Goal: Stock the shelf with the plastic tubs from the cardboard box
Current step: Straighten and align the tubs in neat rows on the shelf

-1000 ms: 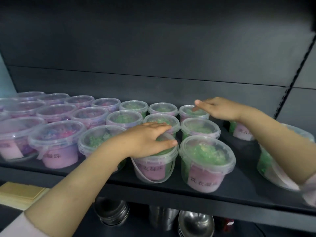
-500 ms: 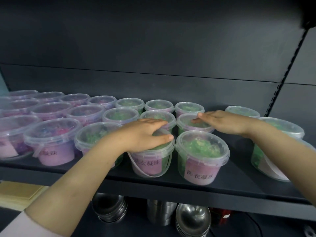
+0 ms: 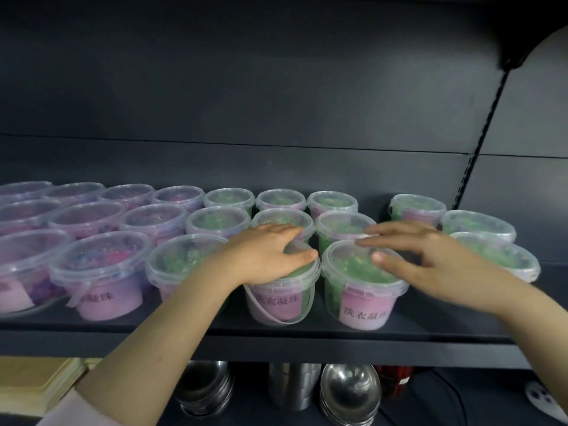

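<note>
Fingers point(image 3: 276, 231) of the left hand point(image 3: 261, 256) close together, lying slightly curved across a lid, thumb stretched along its near rim, palm flat on top, nothing pinched. Underneath, a green-filled tub point(image 3: 278, 302) with a pink label and a thin handle hanging down its front, upright in the front row of the shelf point(image 3: 276, 342), near the edge.

Fingers point(image 3: 390, 231) of the right hand point(image 3: 436, 259) straight and spread apart, thumb tip pointing left, all of it blurred. Held low over the lid of the neighbouring green tub point(image 3: 364, 315), just beside the first. Cannot tell whether touching that lid or just above it.

Both forearms reaching in from below the shelf edge, with a pale pink sleeve point(image 3: 73, 415) at the bottom left.

Behind and to the left, more tubs in three tidy rows – green ones point(image 3: 229, 199) in the middle, purple ones point(image 3: 101, 272) filling the left end, lids on, rims nearly touching. Off to the right, apart from the rows, three more green tubs point(image 3: 478, 224) standing loosely at the right end of the shelf. Dark back panel point(image 3: 246, 103) above.

On the level below: stacked steel bowls point(image 3: 350, 392), a stack of steel cups point(image 3: 293, 382) and, at far left, pale yellow boards point(image 3: 37, 376)
</note>
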`<state>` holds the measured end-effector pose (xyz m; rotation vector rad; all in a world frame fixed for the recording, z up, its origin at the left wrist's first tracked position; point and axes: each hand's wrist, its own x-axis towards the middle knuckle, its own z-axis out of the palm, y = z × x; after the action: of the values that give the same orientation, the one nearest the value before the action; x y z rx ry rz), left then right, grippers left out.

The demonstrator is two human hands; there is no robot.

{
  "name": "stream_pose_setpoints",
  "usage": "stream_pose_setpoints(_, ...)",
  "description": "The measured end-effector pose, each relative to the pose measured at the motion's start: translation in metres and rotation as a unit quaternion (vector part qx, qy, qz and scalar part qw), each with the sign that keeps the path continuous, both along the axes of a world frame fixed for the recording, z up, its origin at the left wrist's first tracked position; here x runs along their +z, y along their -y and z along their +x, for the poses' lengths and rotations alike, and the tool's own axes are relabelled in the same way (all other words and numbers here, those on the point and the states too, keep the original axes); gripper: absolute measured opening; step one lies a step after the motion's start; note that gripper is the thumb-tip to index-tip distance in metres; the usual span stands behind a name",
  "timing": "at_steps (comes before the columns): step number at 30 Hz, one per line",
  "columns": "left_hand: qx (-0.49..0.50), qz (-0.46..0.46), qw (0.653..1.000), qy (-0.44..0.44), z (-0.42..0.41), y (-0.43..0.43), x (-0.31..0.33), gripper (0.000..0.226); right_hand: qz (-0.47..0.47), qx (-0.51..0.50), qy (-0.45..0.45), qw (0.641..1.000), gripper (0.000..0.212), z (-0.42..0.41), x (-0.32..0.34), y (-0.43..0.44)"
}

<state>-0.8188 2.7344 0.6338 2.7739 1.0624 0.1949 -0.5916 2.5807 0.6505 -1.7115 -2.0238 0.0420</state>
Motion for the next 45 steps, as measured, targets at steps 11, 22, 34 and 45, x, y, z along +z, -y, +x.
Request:
stream_pose_setpoints(11, -0.008, 0.004, 1.0, 0.007, -0.001, -0.007, 0.0, 0.083, -0.039, -0.035, -0.033, 0.998, 0.039, -0.012, -0.013, 0.012)
stream_pose_setpoints(22, -0.006, 0.003, 1.0, -0.001, 0.0, -0.005, 0.004, 0.08, -0.076, -0.076, -0.088, 0.99, 0.031, -0.021, -0.008, 0.014)
stream_pose_setpoints(34, -0.049, 0.254, 0.964, 0.062, -0.004, 0.013, 0.01, 0.07, -0.055, -0.096, -0.077, 0.991, 0.036, -0.032, -0.012, 0.019)
stream_pose_setpoints(45, -0.101, 0.253, 0.94, 0.206, 0.047, 0.086, -0.015, 0.04, 0.044, -0.237, 0.018, 0.97, 0.032, 0.08, -0.013, 0.072)
